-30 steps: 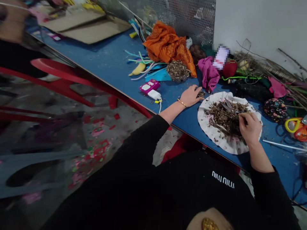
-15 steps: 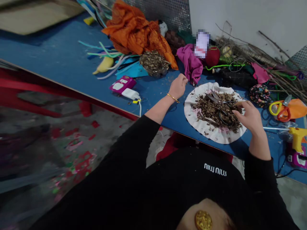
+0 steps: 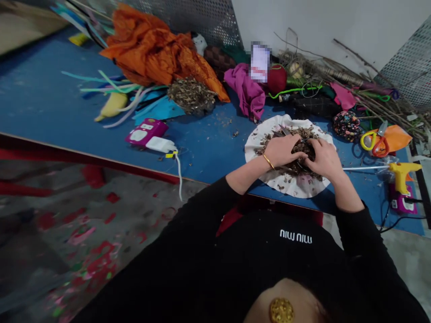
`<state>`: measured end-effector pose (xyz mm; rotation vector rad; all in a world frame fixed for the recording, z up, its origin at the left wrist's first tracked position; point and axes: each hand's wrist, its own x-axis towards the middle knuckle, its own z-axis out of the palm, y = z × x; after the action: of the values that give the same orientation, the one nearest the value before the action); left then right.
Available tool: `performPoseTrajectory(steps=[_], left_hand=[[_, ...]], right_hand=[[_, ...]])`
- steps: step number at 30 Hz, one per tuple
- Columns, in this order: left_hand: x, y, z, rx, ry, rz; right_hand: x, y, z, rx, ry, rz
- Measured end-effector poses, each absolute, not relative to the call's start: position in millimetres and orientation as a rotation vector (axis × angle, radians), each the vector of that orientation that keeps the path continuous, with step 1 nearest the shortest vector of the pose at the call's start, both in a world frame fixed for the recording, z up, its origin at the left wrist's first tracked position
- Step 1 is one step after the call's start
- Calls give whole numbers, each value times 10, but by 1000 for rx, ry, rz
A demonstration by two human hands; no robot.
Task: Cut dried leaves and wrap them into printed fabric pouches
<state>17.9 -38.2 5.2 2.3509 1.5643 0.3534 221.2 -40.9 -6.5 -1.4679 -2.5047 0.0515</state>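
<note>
A round white cloth lies near the table's front edge with dry brown plant bits heaped on it. Over the heap are both hands, thumbs close together. My left hand, with a gold bangle at the wrist, lies on the left part of the heap, fingers curved and apart from the thumb. My right hand curves over the right part, its fingertips down among the bits. Dark scissors lie on the heap, blades showing beyond my left hand; their handles are mostly hidden under the hands.
Orange cloth, a clump of dry bits and purple cloth lie behind. Twigs line the right back. Yellow-and-red scissors and a yellow glue gun are right; a purple device is left.
My left hand has moved right, from the bare table onto the heap. My right hand has shifted left over the scissors' handles. The camera view has turned to the right.
</note>
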Motion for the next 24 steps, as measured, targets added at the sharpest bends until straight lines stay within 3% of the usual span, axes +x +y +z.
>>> performPoseTrajectory(steps=[3,6,9,13,19,24], left_hand=[[147,-380,9,2373,1538,384],[89,-310,-69,2201,1432,713],[12,-211,-133,1715,1256,1156],[-63,-143,-91,996,1021,1338],[-99,-189,127,687,918,1492],[-176,-207,189,637,923,1432]], right_hand=[[2163,-435,-82,-1490,-2532,4],[2089,-441,-63,-1535,-2576,-38],[2034,-420,28,-1584,-2615,-64],[2006,-368,245,-1645,-2696,22],[1974,-199,449,-1720,-2713,342],[2200,-61,399,-1512,-2328,971]])
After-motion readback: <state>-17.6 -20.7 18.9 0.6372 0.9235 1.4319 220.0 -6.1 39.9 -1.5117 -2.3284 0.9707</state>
